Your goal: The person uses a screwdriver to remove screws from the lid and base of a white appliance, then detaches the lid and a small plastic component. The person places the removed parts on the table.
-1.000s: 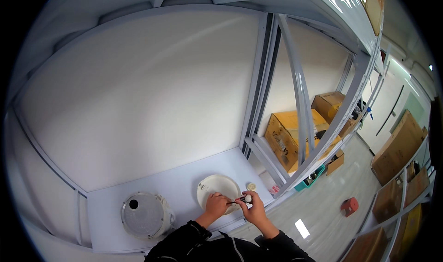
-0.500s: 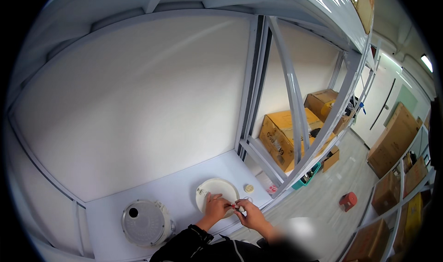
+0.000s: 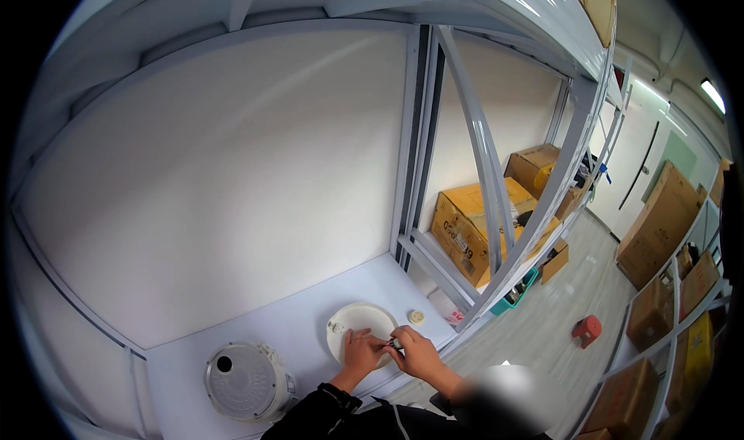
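Note:
Over the near right edge of a round white dish-like part [image 3: 341,333], my two hands meet, fingertips together. My left hand [image 3: 363,350] is closed in a pinch on a small piece mostly hidden by the fingers. Curled round the same spot, my right hand [image 3: 416,355] also grips it; a pale and dark bit shows between the fingers, too small to name. Just beyond the right hand lies a small round cream-coloured piece [image 3: 416,317]. Farther left stands a round white housing [image 3: 244,386] with a grey perforated top and a black round spot.
The white shelf surface [image 3: 310,297] has a back panel [image 3: 225,184] behind it and a grey metal post [image 3: 418,138] at its right. Cardboard boxes [image 3: 465,235] and a teal bin [image 3: 515,294] sit beyond. A red stool [image 3: 587,331] stands on the floor.
My right hand's fingers have turned and closed in over the small piece, covering the red and white parts that showed before. The left hand stays nearly in place.

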A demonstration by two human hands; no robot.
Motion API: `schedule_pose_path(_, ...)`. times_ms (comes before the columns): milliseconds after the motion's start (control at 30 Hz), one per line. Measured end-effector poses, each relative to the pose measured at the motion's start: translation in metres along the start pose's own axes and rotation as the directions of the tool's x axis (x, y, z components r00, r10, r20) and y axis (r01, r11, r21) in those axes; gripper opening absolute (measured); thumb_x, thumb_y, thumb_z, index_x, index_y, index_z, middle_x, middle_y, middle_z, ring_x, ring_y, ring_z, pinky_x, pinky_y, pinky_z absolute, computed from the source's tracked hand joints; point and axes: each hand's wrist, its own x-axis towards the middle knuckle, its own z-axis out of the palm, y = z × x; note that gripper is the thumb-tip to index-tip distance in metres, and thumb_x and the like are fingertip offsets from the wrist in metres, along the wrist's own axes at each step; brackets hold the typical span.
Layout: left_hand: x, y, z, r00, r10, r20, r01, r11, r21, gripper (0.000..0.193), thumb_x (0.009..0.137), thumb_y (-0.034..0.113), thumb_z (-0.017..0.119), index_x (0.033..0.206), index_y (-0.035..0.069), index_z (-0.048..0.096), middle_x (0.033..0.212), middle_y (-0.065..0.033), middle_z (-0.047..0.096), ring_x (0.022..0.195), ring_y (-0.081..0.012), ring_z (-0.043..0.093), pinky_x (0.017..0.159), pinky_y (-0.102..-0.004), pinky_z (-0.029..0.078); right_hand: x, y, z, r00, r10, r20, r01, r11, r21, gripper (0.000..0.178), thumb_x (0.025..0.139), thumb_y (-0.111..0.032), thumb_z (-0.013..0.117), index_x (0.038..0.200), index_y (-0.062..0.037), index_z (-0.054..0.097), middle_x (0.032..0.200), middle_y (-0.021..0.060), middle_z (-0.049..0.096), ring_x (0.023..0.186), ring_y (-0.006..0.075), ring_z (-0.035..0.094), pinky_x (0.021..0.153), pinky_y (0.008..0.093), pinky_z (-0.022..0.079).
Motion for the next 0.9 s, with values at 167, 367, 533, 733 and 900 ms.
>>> schedule_pose_path(167, -0.002, -0.005, 0.004, 1.0, 0.023, -0.019, -0.022, 0.999, 0.026, 0.024, 0.087, 0.045, 0.081, 0.097, 0.024, 0.085, 0.1, 0.0062, 0.079, 0.131, -0.0266, 0.06, 0.12, -0.0617, 0.027, 0.006, 0.001, -0.003, 0.993, -0.087, 0.078, 0.083, 0.995, 0.049, 0.038, 0.093, -0.021, 0.08, 0.122, -0.0084, 0.059, 0.116, 0.0141, 0.067, 0.096, 0.0377, 0.071, 0.077, 0.0449, 0.059)
schedule_pose_path(367, 0.003, 0.006, -0.001, 1.0, -0.024, 0.02, 0.023, 0.999, 0.044, 0.021, 0.086, 0.041, 0.082, 0.096, 0.022, 0.086, 0.098, 0.005, 0.079, 0.131, -0.0262, 0.059, 0.121, -0.0598, 0.027, 0.008, 0.013, -0.003, 0.998, 0.056, 0.026, -0.059, 0.991, 0.124, 0.043, 0.09, -0.029, 0.085, 0.119, -0.0081, 0.06, 0.11, 0.0158, 0.067, 0.088, 0.038, 0.071, 0.073, 0.0431, 0.059)
schedule_pose_path(533, 0.004, 0.01, -0.005, 0.999, -0.015, 0.034, 0.012, 0.997, 0.075, 0.018, 0.086, 0.037, 0.083, 0.095, 0.022, 0.086, 0.098, 0.0052, 0.079, 0.131, -0.0257, 0.059, 0.121, -0.0595, 0.026, 0.003, 0.015, -0.001, 0.965, 0.249, -0.079, -0.243, 0.967, 0.083, 0.054, 0.084, -0.038, 0.091, 0.116, -0.0068, 0.061, 0.101, 0.0166, 0.069, 0.08, 0.0371, 0.072, 0.069, 0.0424, 0.059)
schedule_pose_path(733, 0.001, 0.011, -0.005, 1.0, -0.003, 0.028, 0.001, 0.997, 0.083, 0.017, 0.085, 0.036, 0.083, 0.095, 0.022, 0.087, 0.099, 0.0042, 0.08, 0.131, -0.0254, 0.059, 0.121, -0.0595, 0.026, 0.007, 0.013, -0.008, 0.982, 0.186, -0.024, -0.183, 0.979, 0.089, 0.051, 0.084, -0.027, 0.09, 0.118, -0.0039, 0.059, 0.104, 0.0172, 0.07, 0.089, 0.0379, 0.074, 0.074, 0.0424, 0.06)
schedule_pose_path(900, 0.003, 0.013, -0.004, 1.0, -0.026, 0.01, 0.025, 0.998, 0.051, 0.018, 0.085, 0.036, 0.083, 0.095, 0.022, 0.087, 0.099, 0.0025, 0.08, 0.131, -0.0253, 0.059, 0.121, -0.0591, 0.026, 0.012, 0.012, -0.016, 0.993, 0.119, -0.007, -0.117, 0.983, 0.141, 0.045, 0.087, -0.022, 0.085, 0.12, -0.0037, 0.059, 0.104, 0.0175, 0.071, 0.095, 0.0411, 0.072, 0.077, 0.0441, 0.06)
